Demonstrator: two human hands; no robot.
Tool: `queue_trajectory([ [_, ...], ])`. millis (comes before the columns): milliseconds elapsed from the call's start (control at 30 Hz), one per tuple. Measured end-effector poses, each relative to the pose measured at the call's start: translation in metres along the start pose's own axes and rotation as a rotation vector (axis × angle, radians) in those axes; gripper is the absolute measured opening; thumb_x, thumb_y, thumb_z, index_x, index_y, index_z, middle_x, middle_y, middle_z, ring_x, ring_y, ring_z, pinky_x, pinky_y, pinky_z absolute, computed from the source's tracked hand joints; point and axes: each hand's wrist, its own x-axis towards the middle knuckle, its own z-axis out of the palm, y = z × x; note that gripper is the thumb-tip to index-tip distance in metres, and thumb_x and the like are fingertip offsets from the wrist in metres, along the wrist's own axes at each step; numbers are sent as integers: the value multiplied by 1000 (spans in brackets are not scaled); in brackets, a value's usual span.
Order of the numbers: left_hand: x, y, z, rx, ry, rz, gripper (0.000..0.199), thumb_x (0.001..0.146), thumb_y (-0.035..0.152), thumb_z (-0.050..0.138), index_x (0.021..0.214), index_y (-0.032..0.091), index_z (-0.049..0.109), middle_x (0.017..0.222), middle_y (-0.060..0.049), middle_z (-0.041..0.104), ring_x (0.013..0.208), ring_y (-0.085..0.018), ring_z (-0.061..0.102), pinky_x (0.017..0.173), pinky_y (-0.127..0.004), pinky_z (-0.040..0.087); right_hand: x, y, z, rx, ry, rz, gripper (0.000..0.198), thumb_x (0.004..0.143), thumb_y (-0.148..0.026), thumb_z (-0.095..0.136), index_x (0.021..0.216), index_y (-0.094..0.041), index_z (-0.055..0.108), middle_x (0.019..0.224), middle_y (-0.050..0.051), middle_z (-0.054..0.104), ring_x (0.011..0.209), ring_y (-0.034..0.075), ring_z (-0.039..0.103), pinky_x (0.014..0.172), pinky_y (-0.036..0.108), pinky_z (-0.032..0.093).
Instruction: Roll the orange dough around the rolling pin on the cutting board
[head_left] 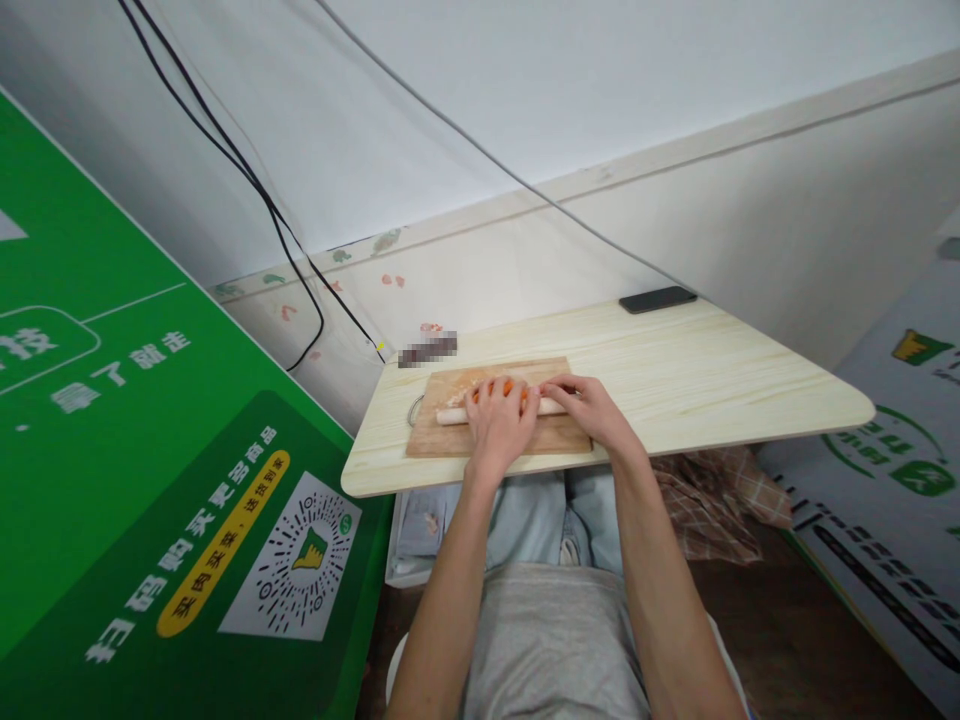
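A wooden cutting board point(495, 442) lies near the table's front edge. Across it rests a pale rod point(452, 416) that looks like a rolling pin. My left hand point(501, 415) lies over the rod, its fingers curled over an orange piece point(516, 390) whose kind I cannot make out. Just to the right, my right hand point(592, 405) bends toward the same spot with thumb and fingers close together. Whatever its fingertips pinch is too small to see. Pale bits point(461, 396) are scattered on the board by my left fingers.
The pale wooden table point(720, 375) stands against the wall. A black phone point(658, 299) lies at its back right edge, and a blurred dark object point(427, 349) at the back left. A green printed panel point(150, 450) rises on the left; cables point(259, 185) hang behind.
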Motion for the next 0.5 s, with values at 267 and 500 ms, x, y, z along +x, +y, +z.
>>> queue_trajectory([
  [267,1,0,0,-1,-11,-5,45,113,51,35,126,33,75,142,-4,72,134,-29,56,119,-50,34,4,7,3,-24,9,10,30,94,-41,61,94,-22,85,104,7,86,101,29,77,101,42,57],
  [500,8,-1,0,7,-36,-6,45,112,50,36,124,33,76,139,-5,74,132,-29,57,117,-51,35,5,11,4,-35,39,-13,32,98,-43,59,94,-23,83,105,7,85,104,28,76,104,41,56],
])
